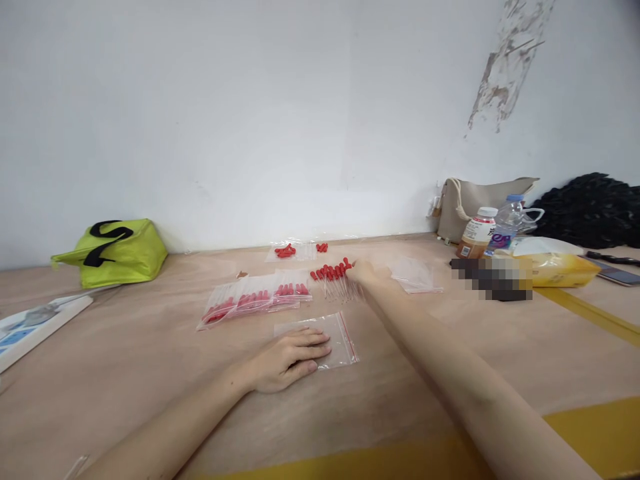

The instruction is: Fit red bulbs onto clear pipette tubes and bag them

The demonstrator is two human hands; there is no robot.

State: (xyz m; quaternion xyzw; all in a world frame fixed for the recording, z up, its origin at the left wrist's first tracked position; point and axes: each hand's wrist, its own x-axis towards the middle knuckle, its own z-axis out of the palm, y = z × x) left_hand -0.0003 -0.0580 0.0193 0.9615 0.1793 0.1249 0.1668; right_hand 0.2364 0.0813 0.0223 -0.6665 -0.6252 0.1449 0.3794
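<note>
My left hand (293, 357) lies flat, fingers stretched out, on a clear zip-lock bag (339, 337) with a red seal line. Farther forward, my right hand (363, 273) reaches to a row of droppers (330, 272) with red bulbs and thin clear stems. Its fingers are closed at the rightmost red bulb and partly hidden by the hand. Left of this row lie overlapping filled bags (255, 298) with red bulbs showing through. Beside my right hand is a stack of clear bags (415, 275).
Loose red bulbs (285, 251) lie on clear plastic near the wall. A lime-green bag (123, 253) and a white power strip (45, 323) are at left. At right stand a drink bottle (477, 233), a water bottle (507, 223), a beige bag (455, 207), a yellow pack (557, 267) and a phone (617, 273).
</note>
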